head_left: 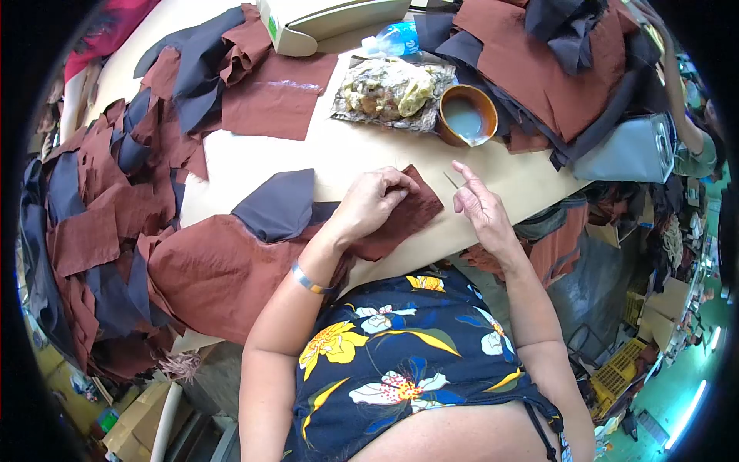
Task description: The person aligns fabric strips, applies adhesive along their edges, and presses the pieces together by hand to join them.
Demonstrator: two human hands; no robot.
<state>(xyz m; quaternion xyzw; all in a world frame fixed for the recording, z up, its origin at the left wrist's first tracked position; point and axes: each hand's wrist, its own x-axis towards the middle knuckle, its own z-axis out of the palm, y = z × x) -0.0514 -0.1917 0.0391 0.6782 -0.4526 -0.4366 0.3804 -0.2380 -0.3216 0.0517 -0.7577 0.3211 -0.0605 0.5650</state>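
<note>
My left hand (377, 202) is closed at the edge of a brown cloth piece (408, 219), its fingertips pressed together on the cloth. To the right, my right hand (481, 204) holds a thin pointed tool (450, 179) between thumb and fingers, a short way from the cloth. A dark grey cloth piece (279, 204) and a large brown cloth (219, 273) lie left of my left forearm. Beyond my hands stands a round brown bowl (466, 115) with cloudy liquid, beside a crumpled pad (392, 92) smeared with a pale paste.
Overlapping brown and dark cloth pieces (88, 231) cover the table's left side. Another cloth pile (550, 65) lies at the back right, near a metal tin (627, 150). A plastic bottle (396, 40) and a cardboard box (327, 23) are at the back. People's arms show at both sides.
</note>
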